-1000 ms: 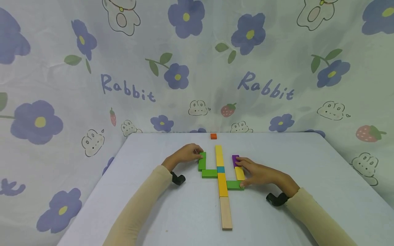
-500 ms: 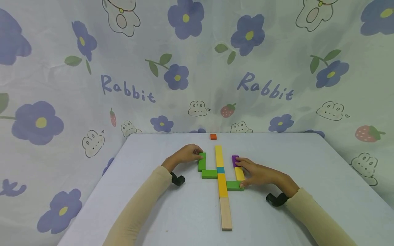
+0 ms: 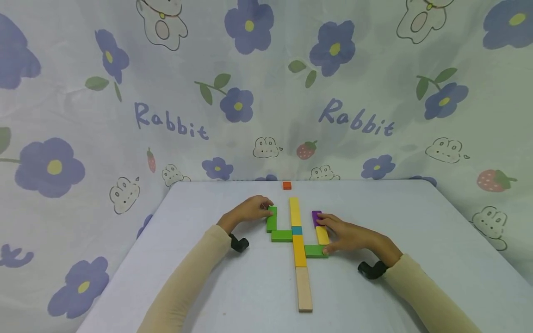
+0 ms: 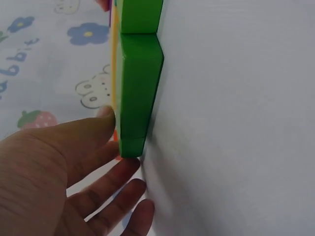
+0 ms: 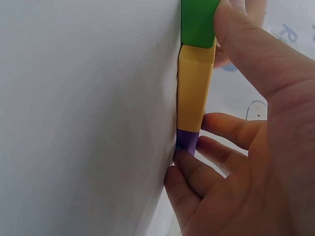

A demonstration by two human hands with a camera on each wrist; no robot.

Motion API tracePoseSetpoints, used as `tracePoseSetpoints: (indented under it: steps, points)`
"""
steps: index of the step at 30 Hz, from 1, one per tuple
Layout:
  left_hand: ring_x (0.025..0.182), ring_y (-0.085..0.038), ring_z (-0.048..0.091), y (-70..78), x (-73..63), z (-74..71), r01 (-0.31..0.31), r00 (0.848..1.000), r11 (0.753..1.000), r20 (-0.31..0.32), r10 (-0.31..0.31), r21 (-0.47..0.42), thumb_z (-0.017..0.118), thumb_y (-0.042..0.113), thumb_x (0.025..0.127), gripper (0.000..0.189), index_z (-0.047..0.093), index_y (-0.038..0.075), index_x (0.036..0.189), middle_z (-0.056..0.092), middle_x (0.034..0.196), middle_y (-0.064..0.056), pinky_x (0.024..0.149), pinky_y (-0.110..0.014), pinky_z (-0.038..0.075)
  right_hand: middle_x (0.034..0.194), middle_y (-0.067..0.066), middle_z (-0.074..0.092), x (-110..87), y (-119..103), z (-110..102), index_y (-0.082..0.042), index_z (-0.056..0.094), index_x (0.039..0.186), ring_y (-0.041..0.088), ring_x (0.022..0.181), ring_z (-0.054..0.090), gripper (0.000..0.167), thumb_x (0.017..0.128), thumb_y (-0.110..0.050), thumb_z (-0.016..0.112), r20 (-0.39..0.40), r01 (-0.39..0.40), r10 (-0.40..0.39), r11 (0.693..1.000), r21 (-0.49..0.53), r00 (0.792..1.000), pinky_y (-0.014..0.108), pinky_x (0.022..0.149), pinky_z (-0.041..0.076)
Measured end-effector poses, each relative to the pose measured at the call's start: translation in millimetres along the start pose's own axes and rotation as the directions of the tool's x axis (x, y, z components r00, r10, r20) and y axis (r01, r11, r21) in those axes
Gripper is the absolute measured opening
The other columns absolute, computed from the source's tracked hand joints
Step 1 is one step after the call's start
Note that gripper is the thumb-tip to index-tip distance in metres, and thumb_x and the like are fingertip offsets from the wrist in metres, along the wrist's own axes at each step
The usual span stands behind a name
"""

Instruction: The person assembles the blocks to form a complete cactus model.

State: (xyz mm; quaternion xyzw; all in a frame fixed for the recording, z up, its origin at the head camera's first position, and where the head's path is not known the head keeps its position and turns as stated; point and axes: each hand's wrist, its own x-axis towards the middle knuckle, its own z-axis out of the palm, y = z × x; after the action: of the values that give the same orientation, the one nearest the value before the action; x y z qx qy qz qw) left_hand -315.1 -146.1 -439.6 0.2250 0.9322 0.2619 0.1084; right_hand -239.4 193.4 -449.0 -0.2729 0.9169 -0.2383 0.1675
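Flat on the table lies a figure of coloured building blocks. My left hand (image 3: 251,209) is at the far end of the left upright green block (image 3: 271,220); its thumb (image 4: 104,120) and forefinger pinch that end, the other fingers extending past it. A second green block (image 3: 281,236) joins it to the middle column. My right hand (image 3: 349,233) spans the right branch, fingers against the purple block (image 3: 316,218) and thumb on the right green block (image 3: 314,251). Between these lies a yellow block (image 5: 193,91). Part of the purple block is hidden by fingers.
The middle column has a pale yellow section (image 3: 294,210), a blue block (image 3: 297,230), an orange-yellow block (image 3: 299,250) and a plain wooden block (image 3: 304,289). A small orange block (image 3: 287,185) lies apart near the far edge of the white table (image 3: 374,199). A printed cloth hangs behind.
The head view shifts slightly, moving the scene a little to the left. Both hands stay at the same blocks, and the figure keeps its shape.
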Motion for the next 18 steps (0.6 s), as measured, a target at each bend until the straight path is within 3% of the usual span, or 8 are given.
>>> tracePoseSetpoints:
  steps: [6, 13, 18]
  points:
    - [0.115, -0.023, 0.059, 2.4, 5.7, -7.8, 0.003, 1.0, 1.0, 0.016, -0.004, 0.027, 0.061, 0.035, 0.1, 0.043, 0.06, 0.012, 0.135, 0.064, 0.126, -0.008, 0.101, -0.041, 0.051, 0.167, 0.01, 0.019, -1.1, 0, -1, -0.01, 0.037, 0.153, 0.037, 0.152, 0.023, 0.097, 0.078, -0.054, 0.08, -0.003, 0.014, -0.014, 1.0, -0.007, 1.0, 0.056, 0.119, 0.028]
    - [0.121, -0.024, 0.058, 10.8, 26.5, -23.2, -0.013, 1.0, 0.994, 0.004, 0.013, 0.104, 0.06, 0.032, 0.1, 0.043, 0.059, 0.008, 0.136, 0.064, 0.129, -0.009, 0.107, -0.043, 0.048, 0.166, 0.012, 0.019, 0.4, 1, 0, -0.011, 0.035, 0.154, 0.038, 0.151, 0.025, 0.099, 0.078, -0.056, 0.079, 0.005, -0.001, 0.001, 1.0, -0.001, 1.0, 0.056, 0.119, 0.028]
    - [0.124, -0.026, 0.057, 23.7, 42.0, -29.5, -0.016, 1.0, 0.995, 0.015, 0.014, 0.097, 0.059, 0.03, 0.101, 0.045, 0.056, 0.008, 0.14, 0.062, 0.133, -0.01, 0.109, -0.044, 0.047, 0.166, 0.01, 0.019, 0.6, 2, 0, -0.012, 0.035, 0.154, 0.036, 0.151, 0.026, 0.099, 0.076, -0.056, 0.08, 0.005, -0.017, 0.017, 1.0, -0.004, 1.0, 0.055, 0.119, 0.029]
